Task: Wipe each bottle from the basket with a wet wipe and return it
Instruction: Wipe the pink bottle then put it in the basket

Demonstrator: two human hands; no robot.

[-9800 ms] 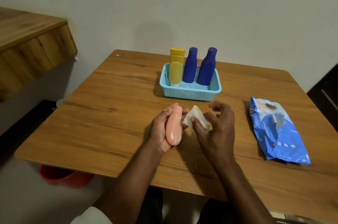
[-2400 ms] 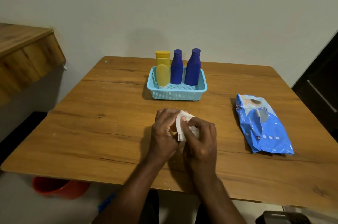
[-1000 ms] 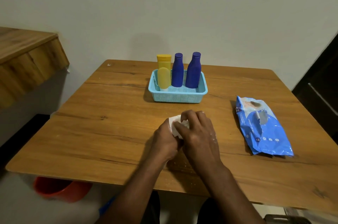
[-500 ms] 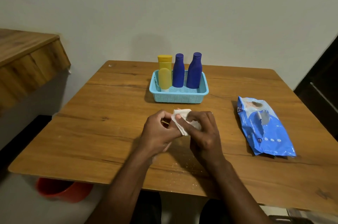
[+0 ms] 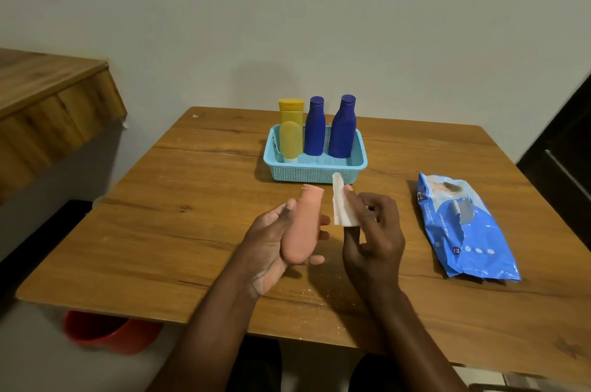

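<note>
Left hand, fingers curled round a pink bottle, long axis pointing far toward the blue basket, which lies straight ahead and nearer this hand. Right hand, just right of it, pinching a folded wet wipe, apart from the bottle. Blue wipes pack, far right on the counter.

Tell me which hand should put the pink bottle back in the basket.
Left. The left hand already holds the pink bottle, with the basket just beyond it. The right hand is busy pinching the wipe.
</note>
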